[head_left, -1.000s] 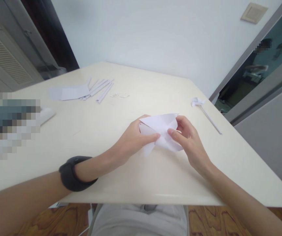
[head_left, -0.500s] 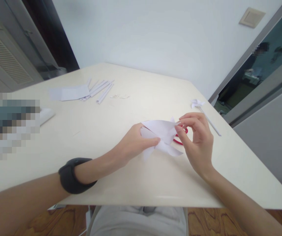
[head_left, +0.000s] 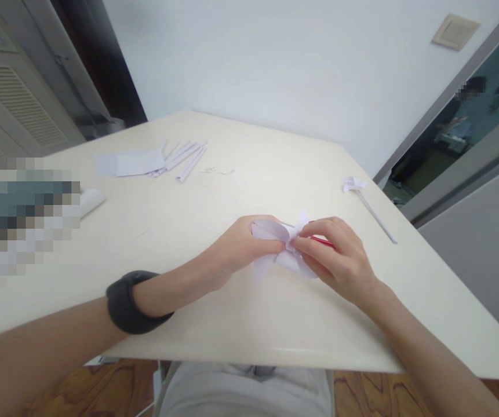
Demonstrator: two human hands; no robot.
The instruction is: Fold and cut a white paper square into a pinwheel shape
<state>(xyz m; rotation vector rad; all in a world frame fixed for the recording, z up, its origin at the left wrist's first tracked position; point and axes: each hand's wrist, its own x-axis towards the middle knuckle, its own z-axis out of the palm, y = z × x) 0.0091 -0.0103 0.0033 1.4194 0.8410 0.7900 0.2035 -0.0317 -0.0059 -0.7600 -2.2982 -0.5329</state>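
A white paper pinwheel (head_left: 269, 230), cut and partly folded, is held above the table between my two hands. My left hand (head_left: 249, 246), with a black band on the wrist, pinches it near the centre, thumb on top. The fingers of my right hand (head_left: 336, 255) press a curled paper flap to the middle. Red-handled scissors (head_left: 322, 241) lie behind my right hand, mostly hidden. Farther right rests a finished-looking paper pinwheel (head_left: 353, 184) on a rolled paper stick (head_left: 377, 217).
On the white table (head_left: 232, 324), flat paper sheets (head_left: 138, 162) and several rolled paper sticks (head_left: 186, 159) lie at the back left. Small paper scraps (head_left: 217, 170) are beside them. A white roll (head_left: 91, 202) lies left. Beyond the doorway, a person (head_left: 458, 116) is partly visible.
My right hand has moved left and brought the paper's right flap over to the centre, where it now curls. My left hand keeps its pinch on the paper.
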